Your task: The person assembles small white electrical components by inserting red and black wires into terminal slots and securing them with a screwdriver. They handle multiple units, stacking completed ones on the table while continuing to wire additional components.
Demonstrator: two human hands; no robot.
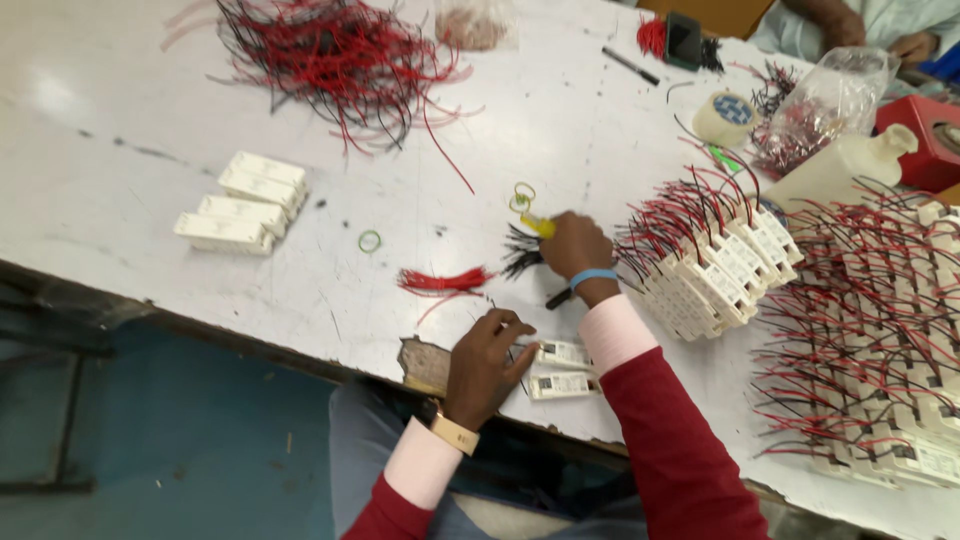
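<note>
Head view, near to far. At the table's [150, 150] near edge the left hand [483, 365] lies palm down, fingers curled loosely, its fingertips touching the nearer of two small white labelled modules [562, 384]; whether it grips one cannot be told. A tan watch band sits on that wrist, above a pink cuff and a red sleeve.

Farther in, the right hand [576, 247], with a blue wristband, is closed around a yellow-handled tool [537, 225]; the tool's working end is hidden among a bundle of short black wires [519, 256], and a dark stem juts out beneath the wrist. A bundle of red wires [442, 281] lies just left of the black one.

Right of the hand stands a row of white modules [712, 275] with red and black leads; more rows run off the right edge.

Toward the left edge lie four white rectangular modules [243, 202]. At the far edge sits a tangle of red and black wire [335, 55]; near the far right corner are a tape roll [724, 117], a clear bag [820, 105] and a red box [925, 140], cut off.
</note>
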